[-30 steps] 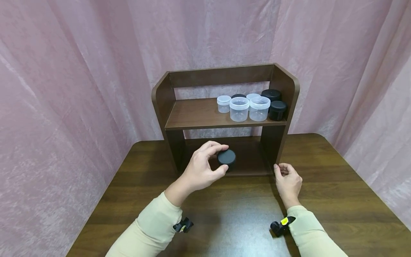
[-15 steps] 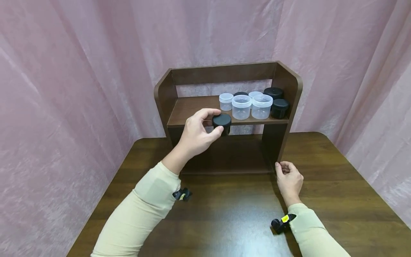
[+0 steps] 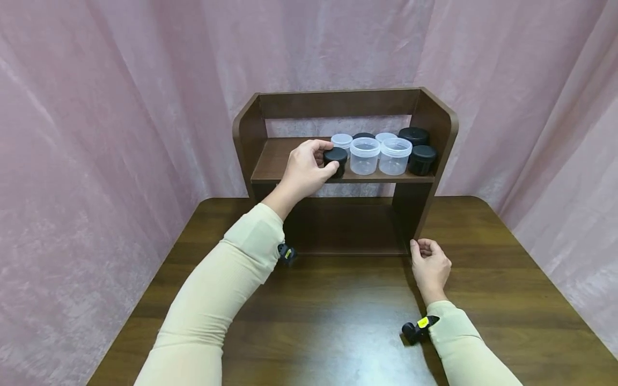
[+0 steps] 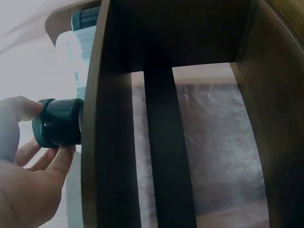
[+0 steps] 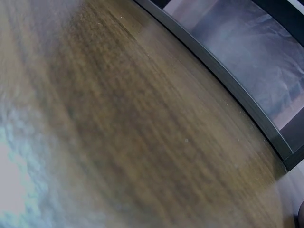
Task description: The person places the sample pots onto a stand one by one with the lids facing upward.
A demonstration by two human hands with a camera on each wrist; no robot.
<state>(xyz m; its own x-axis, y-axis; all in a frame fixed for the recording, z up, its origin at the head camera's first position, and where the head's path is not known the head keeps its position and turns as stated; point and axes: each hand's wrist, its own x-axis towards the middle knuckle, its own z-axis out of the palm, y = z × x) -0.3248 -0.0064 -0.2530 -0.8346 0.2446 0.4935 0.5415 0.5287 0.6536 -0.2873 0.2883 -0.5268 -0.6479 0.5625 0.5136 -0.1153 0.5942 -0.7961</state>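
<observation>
My left hand (image 3: 304, 169) pinches a small black lidded jar (image 3: 336, 161) between thumb and fingers. The jar is upright at the front edge of the upper board of a dark brown two-tier shelf (image 3: 333, 103), left of a clear jar. In the left wrist view, the black jar (image 4: 61, 122) has its base right at the board's edge, with my thumb and fingers on either side. My right hand (image 3: 431, 271), fingers curled, holds the lower front corner of the shelf's right side panel. The right wrist view catches only a sliver of that hand at its edge.
On the upper board stand several clear jars (image 3: 365, 156) and black jars (image 3: 422, 161), grouped toward the right. The left side of the lower tier is partly hidden by my left arm. The shelf stands at the back of a wooden table (image 3: 347, 305), before pink curtains (image 3: 145, 107).
My left hand has lifted the black jar from the lower tier up to the upper board's front edge, beside the clear jars. The right hand has stayed at the shelf's corner.
</observation>
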